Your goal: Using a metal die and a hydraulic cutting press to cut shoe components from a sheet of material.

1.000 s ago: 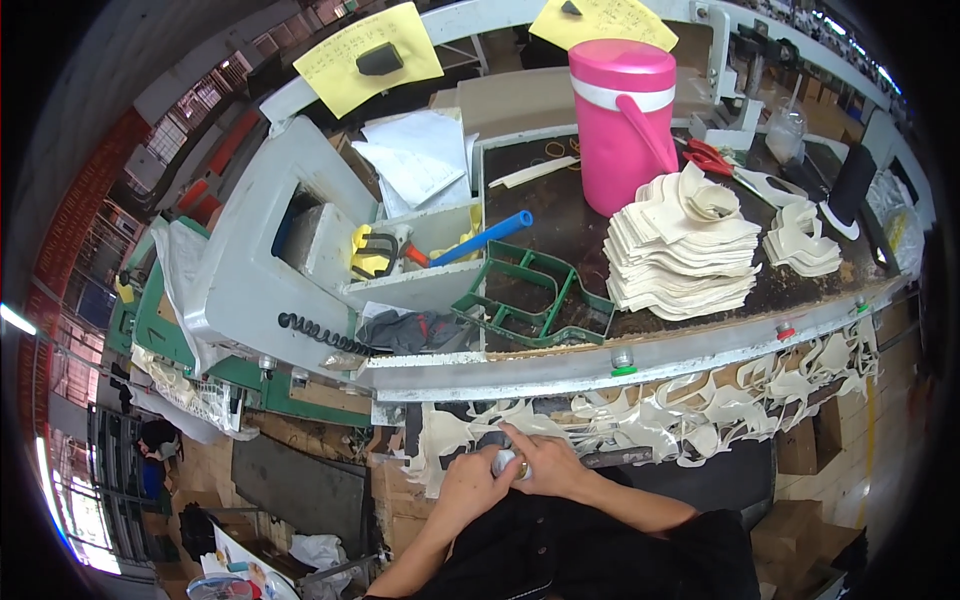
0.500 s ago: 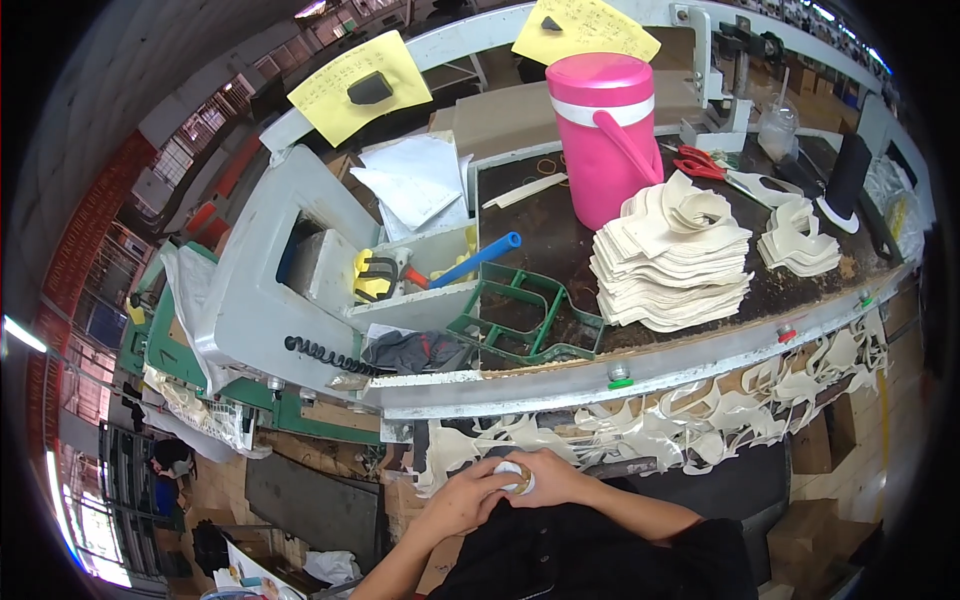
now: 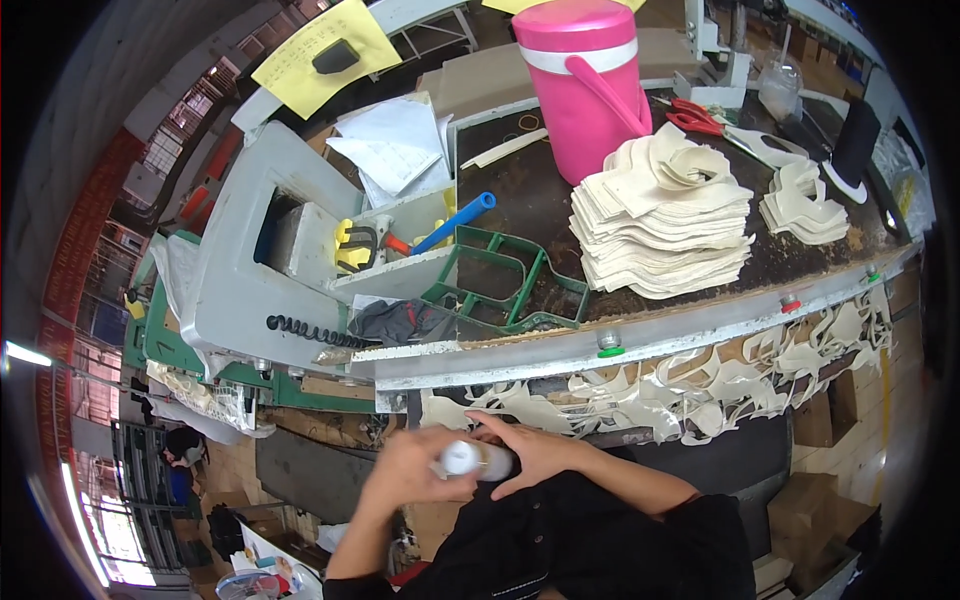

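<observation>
Close to my body I hold a small cylindrical container (image 3: 484,461) with a round white end and a yellowish band. It lies tilted, its white end toward my left hand (image 3: 412,468), whose curled fingers are at that end and smeared by motion. My right hand (image 3: 543,452) curves around the other end, thumb and fingers on opposite sides of it. What is inside the container cannot be made out. Beyond my hands, off-white cut-out scraps (image 3: 640,395) hang along the bench's front.
On the bench (image 3: 520,215) stand a tall stack of off-white cut pieces (image 3: 660,225), a pink jug (image 3: 590,100) and a green metal cutting frame (image 3: 515,290). Red-handled scissors (image 3: 695,118) lie behind a smaller pile (image 3: 803,207). A blue-handled tool (image 3: 455,222) rests in the grey machine's tray.
My hands have moved slightly apart, the left one outward to the left. The container has turned so that its white end shows. The bench appears higher in view.
</observation>
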`<state>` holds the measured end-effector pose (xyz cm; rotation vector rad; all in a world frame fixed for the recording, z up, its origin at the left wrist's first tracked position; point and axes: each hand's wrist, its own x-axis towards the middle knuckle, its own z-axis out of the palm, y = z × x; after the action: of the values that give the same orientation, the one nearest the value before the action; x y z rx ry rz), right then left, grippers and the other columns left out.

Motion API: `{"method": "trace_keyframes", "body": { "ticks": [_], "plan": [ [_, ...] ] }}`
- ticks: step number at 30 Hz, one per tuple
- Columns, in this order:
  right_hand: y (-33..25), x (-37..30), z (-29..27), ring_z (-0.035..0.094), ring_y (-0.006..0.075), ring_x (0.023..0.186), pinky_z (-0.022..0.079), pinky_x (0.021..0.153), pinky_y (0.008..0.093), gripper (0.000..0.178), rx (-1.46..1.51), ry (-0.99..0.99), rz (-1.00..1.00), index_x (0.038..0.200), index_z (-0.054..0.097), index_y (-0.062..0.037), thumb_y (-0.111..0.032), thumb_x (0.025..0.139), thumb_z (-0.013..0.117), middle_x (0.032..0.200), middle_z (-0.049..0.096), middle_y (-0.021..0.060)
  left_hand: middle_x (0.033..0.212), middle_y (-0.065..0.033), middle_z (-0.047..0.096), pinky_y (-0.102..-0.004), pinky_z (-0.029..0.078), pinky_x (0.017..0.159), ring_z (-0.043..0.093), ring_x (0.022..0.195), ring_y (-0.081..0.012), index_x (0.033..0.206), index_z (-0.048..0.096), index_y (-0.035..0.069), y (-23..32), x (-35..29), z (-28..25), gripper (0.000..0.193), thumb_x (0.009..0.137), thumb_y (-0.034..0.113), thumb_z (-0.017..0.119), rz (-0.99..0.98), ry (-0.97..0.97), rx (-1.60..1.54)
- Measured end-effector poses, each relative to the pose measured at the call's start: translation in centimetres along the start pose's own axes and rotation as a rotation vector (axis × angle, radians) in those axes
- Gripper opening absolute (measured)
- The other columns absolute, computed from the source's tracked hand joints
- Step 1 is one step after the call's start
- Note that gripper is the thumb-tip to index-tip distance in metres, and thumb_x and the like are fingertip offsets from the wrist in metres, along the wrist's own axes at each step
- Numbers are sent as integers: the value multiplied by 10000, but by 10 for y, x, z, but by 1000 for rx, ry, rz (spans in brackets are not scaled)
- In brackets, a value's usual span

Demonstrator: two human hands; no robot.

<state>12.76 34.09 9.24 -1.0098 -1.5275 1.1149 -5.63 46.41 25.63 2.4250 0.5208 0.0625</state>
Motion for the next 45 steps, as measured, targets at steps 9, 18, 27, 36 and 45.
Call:
{"method": "trace_keyframes", "body": {
  "ticks": [9, 18, 27, 36, 45],
  "plan": [
    [81, -82, -32, 676, 359, 1208, 537, 1032, 423, 861, -383, 56, 513, 1503, 505, -51, -431, 829, 885, 1303, 696, 191, 874, -175, 661, -385, 519, 706, 657, 767, -283, 1050, 634, -24, -49, 153, -157, 298, 928, 209, 774, 188, 786, 346],
    [82, -144, -21, 721, 329, 1134, 557, 998, 422, 626, -167, 424, 435, 1382, 616, -63, -352, 881, 855, 1180, 753, 167, 1053, -196, 726, -451, 571, 792, 713, 894, -337, 1194, 711, 26, -160, 280, -133, 417, 903, 309, 807, 48, 497, 600],
    [96, -149, -16, 740, 301, 1070, 581, 947, 421, 613, -79, 575, 403, 1369, 629, -58, -377, 895, 850, 1136, 763, 149, 932, -89, 733, -293, 545, 765, 688, 840, -137, 1218, 697, 4, 90, 403, -162, 385, 984, 299, 777, 611, 634, 12],
    [70, -144, -10, 696, 369, 1154, 543, 996, 437, 598, -206, 459, 389, 1438, 579, -70, -360, 951, 772, 1235, 729, 149, 1288, -192, 692, -354, 527, 1002, 689, 1127, -250, 1497, 558, 13, 178, 432, -163, 828, 835, 437, 820, 289, 48, 131],
    [10, -158, -16, 707, 296, 1154, 543, 1018, 398, 570, -59, 524, 198, 1447, 575, -51, -306, 979, 774, 1215, 729, 161, 1328, -199, 669, -396, 546, 1003, 686, 1141, -275, 1479, 592, 18, 194, 336, -249, 772, 792, 314, 788, 482, 447, 288]
  ]
}}
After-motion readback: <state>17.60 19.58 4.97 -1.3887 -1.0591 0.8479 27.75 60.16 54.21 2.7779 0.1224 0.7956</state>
